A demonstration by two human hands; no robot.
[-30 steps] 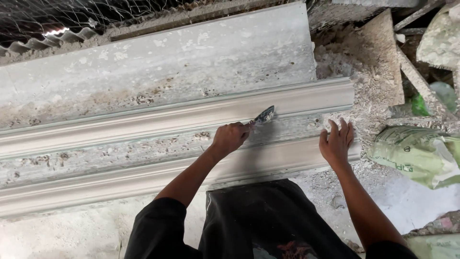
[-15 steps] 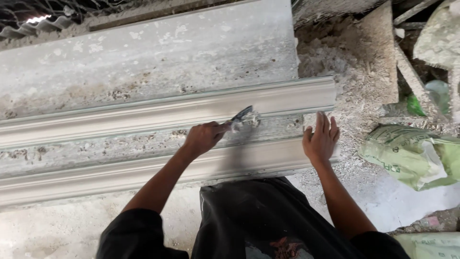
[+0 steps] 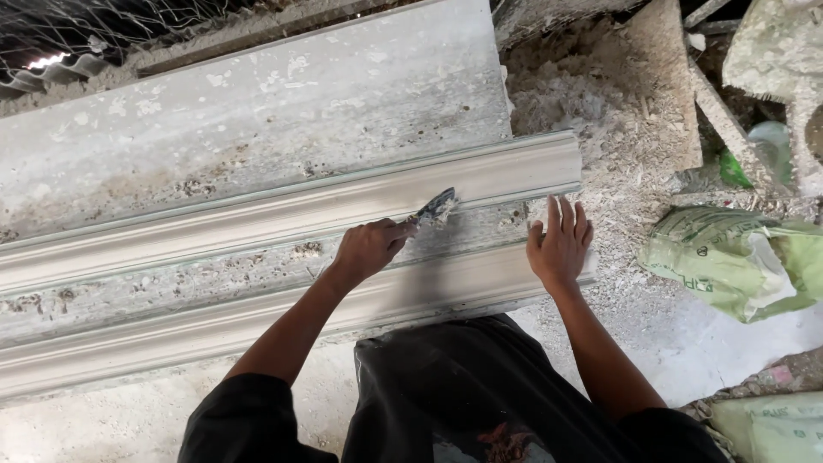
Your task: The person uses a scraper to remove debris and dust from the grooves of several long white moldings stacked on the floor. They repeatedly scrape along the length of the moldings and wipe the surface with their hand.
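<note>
A long grey plaster moulding [image 3: 257,214] with ridges and a channel lies across a work slab [image 3: 257,111]. My left hand [image 3: 369,249] grips a small scraper [image 3: 435,207] whose blade touches the moulding's upper ridge. Flat on the moulding's right end rests my right hand [image 3: 561,244], fingers spread, holding nothing. Crusted plaster lies in the channel between the two ridges.
A pile of white plaster debris [image 3: 600,111] sits past the moulding's right end. Green sacks [image 3: 737,261] lie at the right, another one [image 3: 771,429] at the bottom right. Wire mesh [image 3: 103,34] runs along the top left. A green bottle [image 3: 754,159] lies among the rubble.
The view has drifted a little. My left hand and the scraper stay at the same spot on the upper ridge. My right hand stays flat on the moulding's end.
</note>
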